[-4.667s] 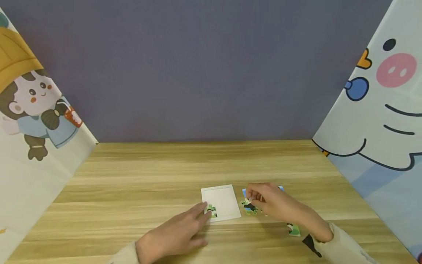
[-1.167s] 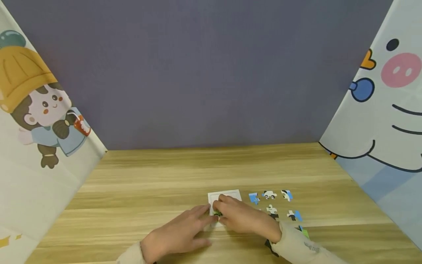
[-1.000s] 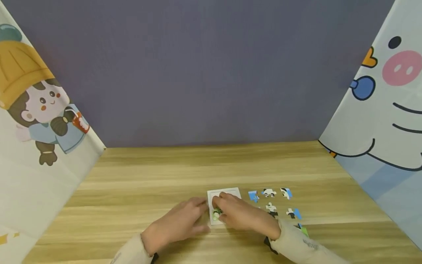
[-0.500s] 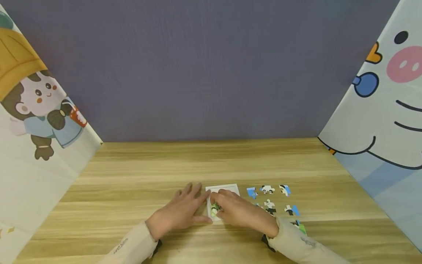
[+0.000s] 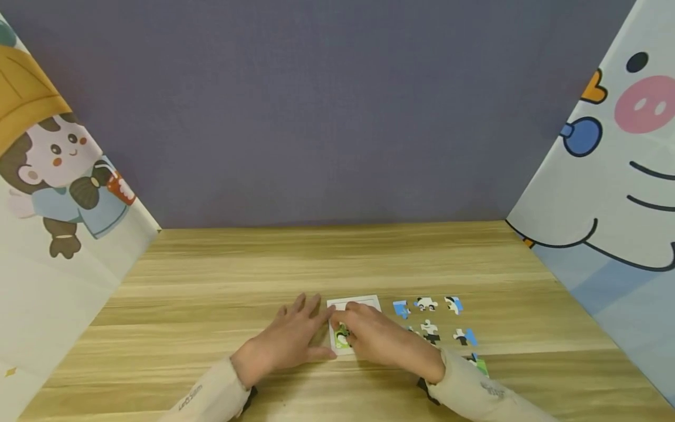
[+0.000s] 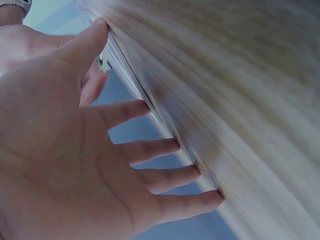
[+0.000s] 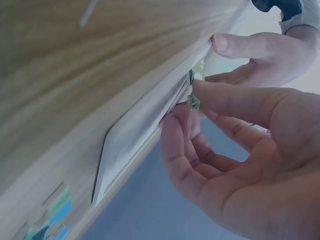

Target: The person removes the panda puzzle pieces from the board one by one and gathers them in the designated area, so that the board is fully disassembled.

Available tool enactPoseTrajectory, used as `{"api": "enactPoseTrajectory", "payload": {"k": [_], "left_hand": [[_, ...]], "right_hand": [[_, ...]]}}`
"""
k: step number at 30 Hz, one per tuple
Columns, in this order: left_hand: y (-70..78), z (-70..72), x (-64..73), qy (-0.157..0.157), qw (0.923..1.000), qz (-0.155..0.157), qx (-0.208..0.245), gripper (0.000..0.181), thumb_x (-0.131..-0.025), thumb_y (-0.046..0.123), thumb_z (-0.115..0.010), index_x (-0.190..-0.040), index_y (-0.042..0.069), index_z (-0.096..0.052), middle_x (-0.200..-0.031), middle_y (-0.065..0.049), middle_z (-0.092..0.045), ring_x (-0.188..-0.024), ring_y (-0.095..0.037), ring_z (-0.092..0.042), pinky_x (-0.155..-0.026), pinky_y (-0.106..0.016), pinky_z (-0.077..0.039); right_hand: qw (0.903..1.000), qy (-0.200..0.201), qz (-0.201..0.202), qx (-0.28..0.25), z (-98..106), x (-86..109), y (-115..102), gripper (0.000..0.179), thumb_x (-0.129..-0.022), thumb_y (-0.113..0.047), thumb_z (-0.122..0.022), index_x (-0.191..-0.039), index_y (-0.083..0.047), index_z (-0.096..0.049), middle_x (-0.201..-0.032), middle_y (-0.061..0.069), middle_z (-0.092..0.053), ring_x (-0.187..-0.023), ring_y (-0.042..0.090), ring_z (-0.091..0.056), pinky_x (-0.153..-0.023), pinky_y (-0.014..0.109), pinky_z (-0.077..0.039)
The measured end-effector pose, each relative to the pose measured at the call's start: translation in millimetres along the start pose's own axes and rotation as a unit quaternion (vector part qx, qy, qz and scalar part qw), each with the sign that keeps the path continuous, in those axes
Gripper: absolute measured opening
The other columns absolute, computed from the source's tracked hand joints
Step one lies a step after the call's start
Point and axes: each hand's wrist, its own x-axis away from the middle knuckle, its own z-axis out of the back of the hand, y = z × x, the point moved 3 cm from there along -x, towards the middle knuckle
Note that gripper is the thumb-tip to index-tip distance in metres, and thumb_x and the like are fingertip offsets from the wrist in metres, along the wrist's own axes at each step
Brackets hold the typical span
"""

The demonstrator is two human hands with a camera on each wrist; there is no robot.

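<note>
A shallow white puzzle tray (image 5: 371, 301) lies on the table, with a green panda-picture jigsaw piece (image 5: 341, 340) in its near left corner. My left hand (image 5: 289, 339) is spread flat at the tray's left side, its thumb and index fingertip right at the edge; the left wrist view shows its fingers straight, tips down on the tabletop. Over the tray, my right hand (image 5: 375, 334) pinches a small green jigsaw piece (image 7: 194, 102) between thumb and fingers, beside the piece in the corner. That right hand hides much of the tray's inside in the head view.
Several loose jigsaw pieces lie right of the tray: a blue one (image 5: 402, 309), a panda-face one (image 5: 425, 304), a black-and-white one (image 5: 429, 330) and a green one (image 5: 480, 366) partly behind the right sleeve (image 5: 474, 384). A grey panel (image 5: 337, 117) stands behind the wooden table (image 5: 237, 258).
My right hand has come left from the loose pieces to the tray, carrying a piece. My left hand has shifted slightly away and spread its fingers. Over the last half second both hands barely move.
</note>
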Motion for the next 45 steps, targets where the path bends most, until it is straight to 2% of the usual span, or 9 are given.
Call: {"api": "enactPoseTrajectory", "payload": {"k": [4,11,18,25,38,45], "left_hand": [[-0.2,0.0,-1.1,0.000,1.0000,-0.001,-0.003,0.086,-0.089,0.064,-0.060,-0.154,0.014,-0.038,-0.159,-0.026,-0.025,-0.143,-0.056,-0.019,-0.102,-0.076,-0.028],[-0.5,0.0,-1.7,0.002,1.0000,-0.007,-0.005,0.086,-0.089,0.064,-0.059,-0.154,0.013,-0.038,-0.159,-0.027,-0.025,-0.142,-0.056,-0.020,-0.101,-0.076,-0.028],[-2.1,-1.9,-3.0,0.003,0.9999,-0.012,-0.008,0.086,-0.088,0.065,-0.059,-0.154,0.014,-0.038,-0.158,-0.027,-0.026,-0.141,-0.057,-0.021,-0.100,-0.077,-0.029],[-1.8,-1.6,-3.9,0.009,0.9997,-0.021,-0.011,0.085,-0.088,0.063,-0.061,-0.153,0.013,-0.040,-0.157,-0.028,-0.026,-0.139,-0.059,-0.024,-0.097,-0.077,-0.032],[-3.3,-2.6,-3.3,0.012,0.9998,-0.012,-0.009,0.085,-0.088,0.062,-0.063,-0.153,0.013,-0.040,-0.157,-0.027,-0.028,-0.139,-0.058,-0.025,-0.098,-0.076,-0.033],[-2.5,-2.5,-3.2,0.012,0.9998,-0.009,-0.010,0.084,-0.088,0.062,-0.063,-0.153,0.013,-0.041,-0.157,-0.027,-0.029,-0.140,-0.057,-0.025,-0.099,-0.076,-0.033]], "right_hand": [[0.9994,0.015,0.031,-0.002,2.0,-1.4,2.6,0.028,-0.087,0.011,-0.065,-0.106,-0.010,-0.069,-0.091,0.002,-0.064,-0.069,0.004,-0.048,-0.061,0.018,-0.045],[0.9993,0.010,0.031,-0.018,2.5,-2.2,6.2,0.029,-0.087,0.012,-0.061,-0.104,-0.011,-0.068,-0.087,-0.001,-0.061,-0.066,0.004,-0.045,-0.058,0.019,-0.044],[0.9978,0.023,0.048,-0.040,3.6,1.2,6.8,0.027,-0.087,0.012,-0.059,-0.099,-0.010,-0.068,-0.080,-0.003,-0.058,-0.065,0.003,-0.045,-0.059,0.017,-0.045],[0.9982,0.039,0.031,-0.033,10.8,6.2,10.7,0.023,-0.087,0.007,-0.064,-0.098,-0.012,-0.070,-0.076,-0.007,-0.055,-0.065,0.002,-0.047,-0.058,0.018,-0.045],[0.9960,0.022,0.011,-0.086,28.6,23.5,19.6,0.017,-0.094,0.000,-0.065,-0.103,-0.013,-0.070,-0.082,-0.006,-0.059,-0.068,0.003,-0.051,-0.060,0.021,-0.048],[0.9952,0.048,0.010,-0.085,33.5,33.3,22.9,0.018,-0.093,0.000,-0.064,-0.103,-0.012,-0.072,-0.080,-0.008,-0.058,-0.067,0.003,-0.050,-0.060,0.022,-0.048]]}}
